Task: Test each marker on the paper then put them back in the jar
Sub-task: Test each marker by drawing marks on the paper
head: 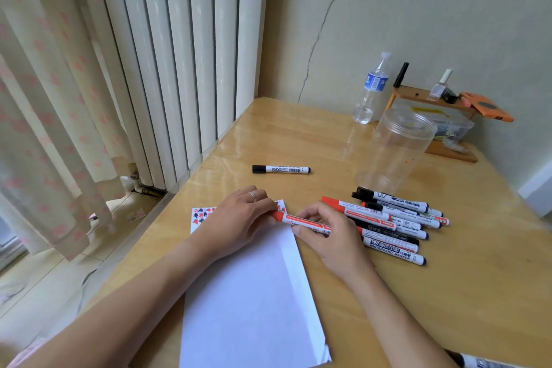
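- White paper sheet [254, 302]: lies flat on light wooden tabletop [448, 293], nearest item, running from near edge toward the hands. Far-left corner carries small red and black test marks. Far-right corner mostly hidden under left hand.
- Partial marker, white barrel w/ black cap [478, 363], at near-right frame edge; rest out of view.
- Left hand [239, 218]: rests over far end of paper, ring on one finger. Fingers curled round red cap end of red-and-white marker [301, 222].
- Right hand [328, 230]: just right of paper edge, fingers and thumb pinching barrel of same marker. Marker lies roughly level between both hands, cap end to left. Cap appears seated; cannot tell if loosened.
- Heap of whiteboard markers, black-capped and red-capped [397, 221]: on tabletop just right of right hand, lying roughly parallel, several overlapping.
- Single black-capped white marker [280, 169]: alone on tabletop, beyond hands, well apart from heap.
- Clear plastic jar, lidless [394, 146]: upright, just beyond heap; no markers seen inside.
- Clear water bottle w/ blue label [372, 89]: upright at far wall, left of small wooden shelf [433, 98] holding small bottles.
- White radiator [179, 54] and patterned curtain [44, 98] to far left.
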`<state>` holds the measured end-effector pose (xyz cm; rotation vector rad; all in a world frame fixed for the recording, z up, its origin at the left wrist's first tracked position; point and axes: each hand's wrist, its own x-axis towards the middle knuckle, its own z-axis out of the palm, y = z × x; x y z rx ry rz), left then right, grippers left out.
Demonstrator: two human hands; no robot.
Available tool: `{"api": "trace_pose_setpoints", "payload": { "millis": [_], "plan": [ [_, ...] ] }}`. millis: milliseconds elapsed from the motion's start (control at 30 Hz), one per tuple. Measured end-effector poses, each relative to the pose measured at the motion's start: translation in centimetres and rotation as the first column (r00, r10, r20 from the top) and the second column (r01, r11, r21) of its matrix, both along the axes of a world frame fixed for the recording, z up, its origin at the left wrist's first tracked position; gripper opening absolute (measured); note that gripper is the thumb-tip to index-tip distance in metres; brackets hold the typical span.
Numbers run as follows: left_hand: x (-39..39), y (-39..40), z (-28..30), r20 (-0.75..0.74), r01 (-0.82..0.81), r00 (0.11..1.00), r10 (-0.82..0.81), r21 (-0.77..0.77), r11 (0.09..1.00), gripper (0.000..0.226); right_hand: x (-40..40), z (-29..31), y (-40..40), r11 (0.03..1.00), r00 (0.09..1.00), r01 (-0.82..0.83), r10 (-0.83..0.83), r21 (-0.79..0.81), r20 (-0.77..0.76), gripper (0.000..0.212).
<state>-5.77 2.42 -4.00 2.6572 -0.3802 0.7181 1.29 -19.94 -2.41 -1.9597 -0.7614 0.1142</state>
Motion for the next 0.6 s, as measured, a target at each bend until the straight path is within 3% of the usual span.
{"api": "trace_pose_setpoints", "payload": {
  "millis": [133,267,400,600],
  "plan": [
    [-0.08,0.02,0.44,-0.004,0.027,1.000,-0.027,-0.022,0.999,0.030,0.02,-0.12,-0.07,1.000,1.000,0.008,-0.008,0.001,0.020,0.013],
    [0.05,0.09,0.36,0.051,0.027,0.998,-0.027,-0.001,1.000,0.021,0.04,-0.23,-0.04,1.000,0.998,0.015,-0.014,-0.022,0.054,0.008],
    [0.32,0.07,0.57,0.115,0.021,0.993,-0.021,0.002,1.000,0.020,0.15,-0.43,-0.20,0.998,0.992,0.008,0.000,-0.066,0.130,0.028],
    [0.34,-0.14,0.65,0.128,0.058,0.990,-0.059,0.016,0.998,0.023,0.20,-0.30,-0.31,0.990,0.981,0.010,0.018,-0.142,0.193,0.031]
  ]
}}
